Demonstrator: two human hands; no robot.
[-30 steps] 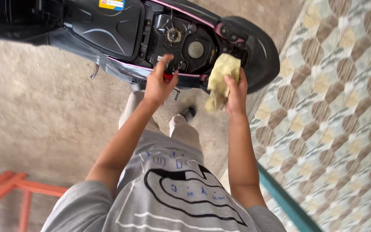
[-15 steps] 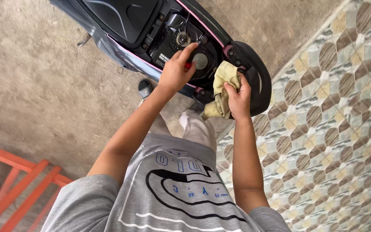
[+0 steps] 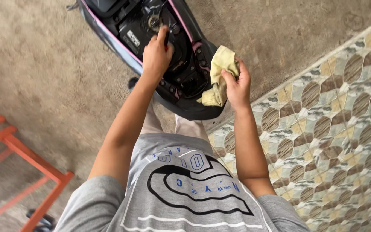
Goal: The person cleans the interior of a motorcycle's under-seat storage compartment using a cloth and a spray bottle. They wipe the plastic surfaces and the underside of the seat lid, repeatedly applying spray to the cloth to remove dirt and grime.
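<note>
Top centre of the frame, the left hand (image 3: 156,53) is down on the open black under-seat compartment of the scooter (image 3: 181,64), fingers curled together around a small dark tool with a red part (image 3: 167,43). Most of that tool is hidden under the fingers, so its kind cannot be told. Its tip sits right by a round metal cap (image 3: 154,22) at the upper edge of the picture.

Just right of centre, the right hand (image 3: 237,83) is raised beside the scooter's rear end, thumb and fingers pinched on a crumpled pale yellow cloth (image 3: 220,75). The cloth hangs down over the black bodywork and covers part of its rim.

A pink trim line (image 3: 185,28) runs along the compartment's edge. The left forearm crosses the near side of the scooter and blocks the view of the panel beneath it.

Lower half of the frame is filled by the person's grey printed T-shirt (image 3: 181,193). At lower left stands an orange metal frame (image 3: 26,159) on the bare concrete floor (image 3: 44,77), well apart from both hands. Down the right side runs a patterned tiled floor in brown, yellow and grey (image 3: 336,129), meeting the concrete along a diagonal edge.
</note>
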